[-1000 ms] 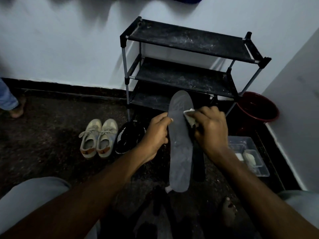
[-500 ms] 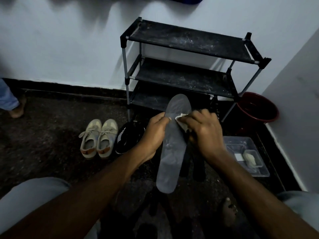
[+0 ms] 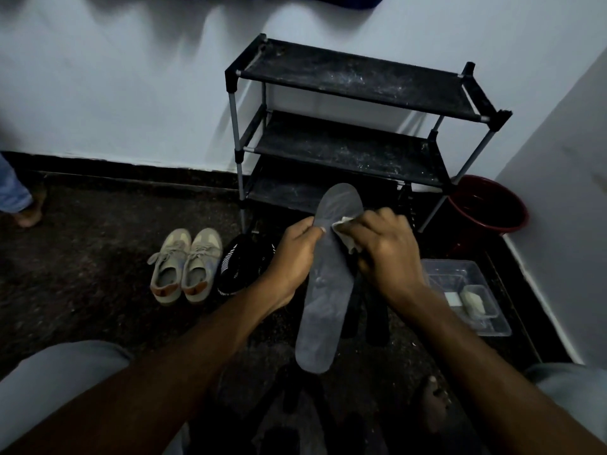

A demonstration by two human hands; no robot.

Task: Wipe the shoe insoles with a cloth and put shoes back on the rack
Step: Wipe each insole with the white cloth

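A person is looking down past grey-clad knees and a bare foot resting on a dark, speckled floor.

Both forearms are reaching forward. Between them a long, flat grey insole is hanging in the air, with its heel end nearest and its rounded toe end pointing toward the rack. The left hand is gripping the insole's left edge, fingers curled behind it and thumb lying on its face. The right hand is clenching a small crumpled white cloth and pressing it to the insole's right edge, opposite the left thumb. The insole's face is looking matte, with faint pale smudges.

The wiping seems to be under way, and everything after it is left to do. None of the shoes in view is sitting on the rack.

A black shoe with white markings is lying on the floor just beyond the left wrist. Beside it is a pair of beige lace-up sneakers. Dark shapes under the insole are too dim to identify. To the right is a clear plastic box.

Farther off, the rack is standing against a white wall. It has three black, dust-streaked tiers on grey metal tubes. A round red bucket is sitting in the corner.
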